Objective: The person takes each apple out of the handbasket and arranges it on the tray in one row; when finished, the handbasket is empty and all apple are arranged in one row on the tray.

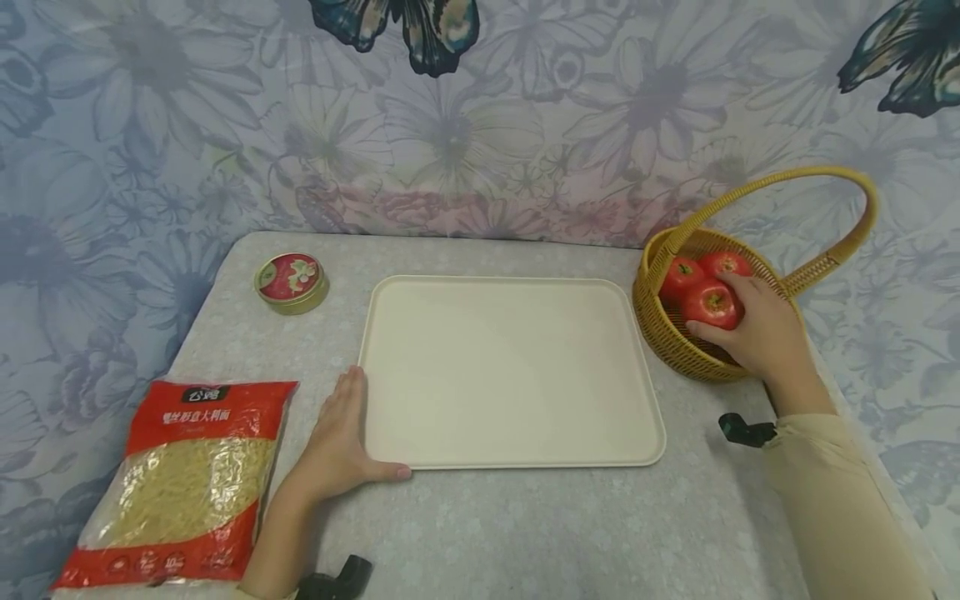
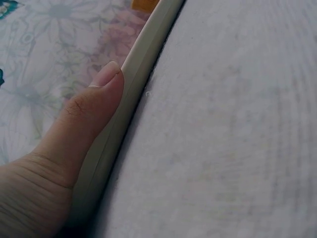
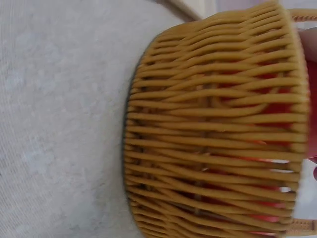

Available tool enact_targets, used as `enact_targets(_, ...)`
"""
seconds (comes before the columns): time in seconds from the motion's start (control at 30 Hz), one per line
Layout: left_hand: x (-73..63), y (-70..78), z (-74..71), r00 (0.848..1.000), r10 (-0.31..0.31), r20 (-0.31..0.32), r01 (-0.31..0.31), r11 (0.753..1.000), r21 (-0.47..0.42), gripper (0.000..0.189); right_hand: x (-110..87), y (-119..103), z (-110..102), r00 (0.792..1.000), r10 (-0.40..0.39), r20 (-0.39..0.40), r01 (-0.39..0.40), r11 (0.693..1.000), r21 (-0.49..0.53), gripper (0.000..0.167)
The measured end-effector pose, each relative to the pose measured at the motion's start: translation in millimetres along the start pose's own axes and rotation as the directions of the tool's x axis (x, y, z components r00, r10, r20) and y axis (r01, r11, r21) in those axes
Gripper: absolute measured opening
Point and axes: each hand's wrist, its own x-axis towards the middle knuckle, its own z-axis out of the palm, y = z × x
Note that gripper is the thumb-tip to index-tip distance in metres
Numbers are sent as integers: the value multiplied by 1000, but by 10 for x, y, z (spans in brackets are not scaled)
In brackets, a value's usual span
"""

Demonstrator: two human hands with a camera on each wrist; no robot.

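Observation:
My right hand reaches into a yellow wicker basket at the right, thumb and fingers round the front red apple. Two more red fruits, one to the left and one behind, lie beside it. In the right wrist view the basket wall hides most of the fruit and the hand. My left hand rests at the near left corner of a cream rectangular tray, its fingers along the left side. The left wrist view shows the thumb straight against the tray's near edge.
A red bag of spiral pasta lies left of my left forearm. A round, flat tin with a red lid stands at the back left of the grey table. The basket's tall handle arches towards the right.

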Motion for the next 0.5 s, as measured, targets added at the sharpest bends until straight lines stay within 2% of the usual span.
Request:
enact_targets(0.1, -3, -6, -1, 1000, -9, -1, 9, 1000, 3, 163, -67, -107, -79, 999, 18, -36, -16, 998, 59, 99)
enact_targets(0.23, 4, -2, -13, 1000, -15, -7, 15, 1000, 0, 163, -163, -313, -153, 995, -9, -97, 21, 991, 129, 94)
enact_targets(0.33, 7, 8, -21, 1000, -21, -10, 21, 1000, -2, 163, -220, -512, -162, 990, -57, -130, 81, 978, 192, 88)
enact_targets(0.5, 2, 28, -17, 999, -34, -6, 34, 999, -9, 163, -261, -870, -65, 978, -161, -134, 191, 946, 263, 82)
